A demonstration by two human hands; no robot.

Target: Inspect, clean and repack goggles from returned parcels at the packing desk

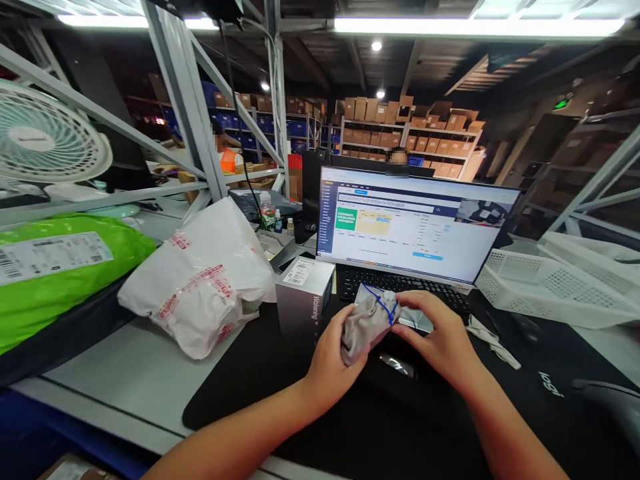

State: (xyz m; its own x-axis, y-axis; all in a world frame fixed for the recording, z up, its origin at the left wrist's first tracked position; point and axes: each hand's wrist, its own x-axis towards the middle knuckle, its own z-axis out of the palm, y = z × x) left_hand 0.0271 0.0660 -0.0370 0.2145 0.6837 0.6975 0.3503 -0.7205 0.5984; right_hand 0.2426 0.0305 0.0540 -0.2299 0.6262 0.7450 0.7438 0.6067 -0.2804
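Note:
A grey cloth drawstring pouch (pixel 361 328) with a blue cord (pixel 384 305) is held up over the black desk mat. My left hand (pixel 333 357) is wrapped round the pouch's lower left end. At its corded end, my right hand (pixel 434 330) pinches the cloth beside the cord. What the pouch contains is hidden. Just left of the pouch stands a grey box (pixel 301 300) with a white label on top. Beneath the hands, a small shiny item (pixel 397 365) lies on the mat, its kind unclear.
Behind the hands are a keyboard (pixel 357 283) and a lit monitor (pixel 385 230). A white plastic bag (pixel 200 280) and a green parcel (pixel 65 267) lie to the left. White baskets (pixel 530 283) and a mouse (pixel 526 328) are on the right.

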